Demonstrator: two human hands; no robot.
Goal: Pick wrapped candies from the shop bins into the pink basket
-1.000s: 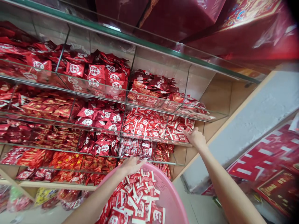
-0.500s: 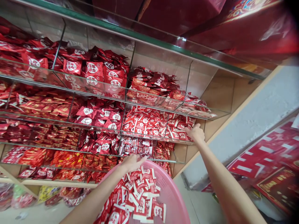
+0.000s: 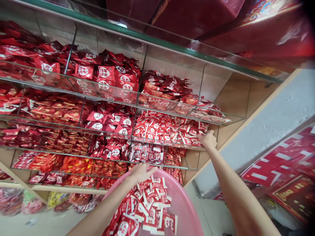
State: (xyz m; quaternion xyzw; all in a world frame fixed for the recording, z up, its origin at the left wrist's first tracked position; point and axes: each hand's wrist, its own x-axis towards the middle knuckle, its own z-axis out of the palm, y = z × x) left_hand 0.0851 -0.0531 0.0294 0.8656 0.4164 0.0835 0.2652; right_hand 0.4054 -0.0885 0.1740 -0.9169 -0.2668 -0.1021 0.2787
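My left hand (image 3: 140, 172) is closed on the far rim of a round pink plastic basket (image 3: 188, 203). Inside it lie many small red-and-white packets (image 3: 150, 203), with a larger red packet (image 3: 125, 226) near the bottom of the view. My right hand (image 3: 208, 140) reaches over the low glass front of a shelf, at the right end of a compartment of red-and-white packets (image 3: 188, 131). Its fingertips are among the packets and partly hidden, so their grip is not clear.
Glass dividers split the shelves into compartments of red packets (image 3: 105, 77). A thick glass shelf edge (image 3: 157, 36) crosses above, under large red boxes (image 3: 197, 16). A grey wall (image 3: 278, 121) and red printed goods (image 3: 280, 160) stand at right; bagged goods (image 3: 57, 200) lie below.
The view has shifted slightly, so the shelves appear a little farther right. Both hands keep nearly the same places, the left at the basket rim and the right at the packets.
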